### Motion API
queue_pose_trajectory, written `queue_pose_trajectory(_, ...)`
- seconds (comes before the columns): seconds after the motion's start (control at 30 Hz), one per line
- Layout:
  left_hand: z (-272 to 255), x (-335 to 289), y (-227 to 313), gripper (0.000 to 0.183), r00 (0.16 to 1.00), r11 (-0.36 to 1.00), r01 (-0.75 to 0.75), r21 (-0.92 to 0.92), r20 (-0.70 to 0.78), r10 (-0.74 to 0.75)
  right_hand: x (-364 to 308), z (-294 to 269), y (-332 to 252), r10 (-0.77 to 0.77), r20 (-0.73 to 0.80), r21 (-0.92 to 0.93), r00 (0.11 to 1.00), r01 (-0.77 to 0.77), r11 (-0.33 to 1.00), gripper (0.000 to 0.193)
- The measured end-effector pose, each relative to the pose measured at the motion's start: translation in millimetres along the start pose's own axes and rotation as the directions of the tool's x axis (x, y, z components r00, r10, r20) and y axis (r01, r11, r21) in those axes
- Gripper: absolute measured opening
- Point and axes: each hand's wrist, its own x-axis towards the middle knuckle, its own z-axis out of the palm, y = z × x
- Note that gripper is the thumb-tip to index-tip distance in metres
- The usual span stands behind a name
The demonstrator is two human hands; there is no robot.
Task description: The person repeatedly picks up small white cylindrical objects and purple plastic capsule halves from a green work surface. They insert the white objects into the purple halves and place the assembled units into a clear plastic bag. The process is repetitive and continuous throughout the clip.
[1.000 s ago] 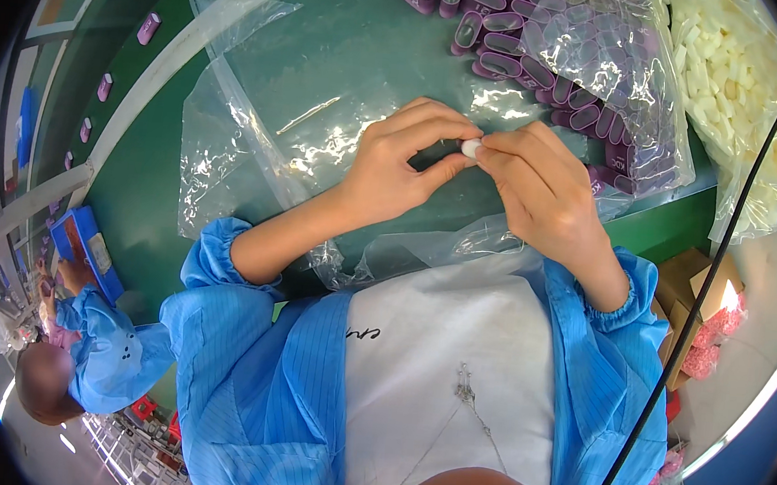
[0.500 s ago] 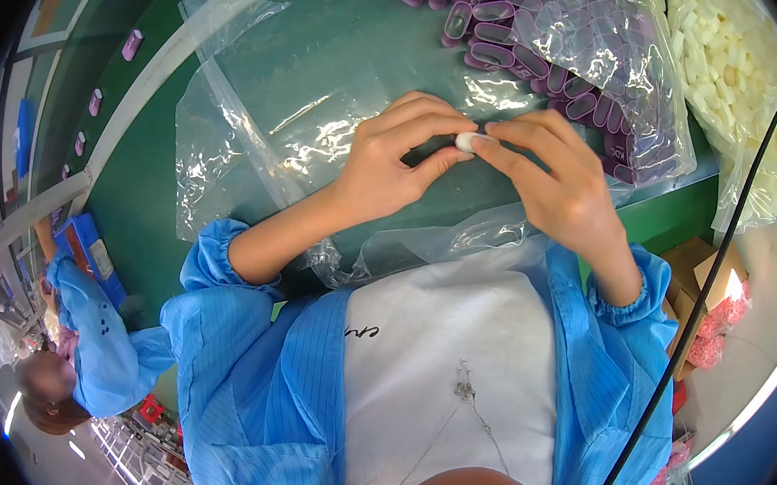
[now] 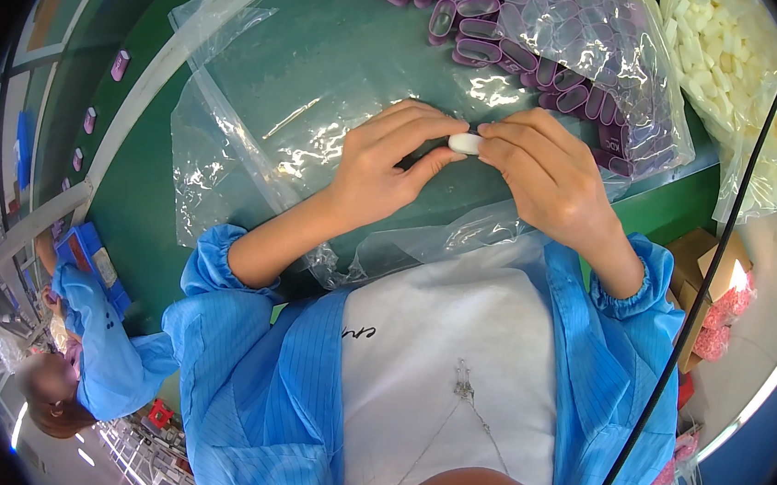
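Note:
A small white rounded piece [image 3: 465, 144] is held between my two hands, above the plastic-covered green table. My left hand [image 3: 387, 157] pinches its left end between thumb and fingertips. At the other end, the fingers of my right hand [image 3: 553, 176] close on it, hiding part of it. Past my right hand lie many hollow purple oval casings [image 3: 477, 29], some beneath a clear plastic bag [image 3: 601, 30].
A bag of pale yellow pieces [image 3: 723, 64] stands at the far right. Left of the table, behind a pale curved rail [image 3: 142, 101], purple pieces [image 3: 120, 65] sit spaced along a green strip. A co-worker in blue [image 3: 107, 338] is at lower left. A black cable [image 3: 733, 208] crosses the right side.
More of the white piece now shows between my hands. My right fingers have shifted and curled more along it. The whole view has moved slightly.

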Motion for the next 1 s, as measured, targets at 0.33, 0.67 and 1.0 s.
queue_pose_trajectory(0.33, -0.5, 4.1, -2.4, 0.028, 0.999, 0.996, -0.043, -0.072, -0.013, 0.042, -2.0, 17.2, -2.2, -0.096, -0.043, -0.109, 0.994, 0.091, 0.99, 0.032)
queue_pose_trajectory(0.67, 1.3, 2.8, -5.2, 0.027, 0.999, 0.996, -0.052, -0.074, -0.011, 0.052, -11.2, 17.6, 3.3, -0.141, -0.063, -0.053, 0.988, 0.137, 0.989, 0.033)
queue_pose_trajectory(1.0, 0.7, -2.2, -4.0, 0.031, 0.999, 0.994, 0.017, -0.109, 0.043, -0.012, -14.4, 3.0, 16.5, -0.222, 0.035, -0.035, 0.975, 0.223, 0.974, 0.027)
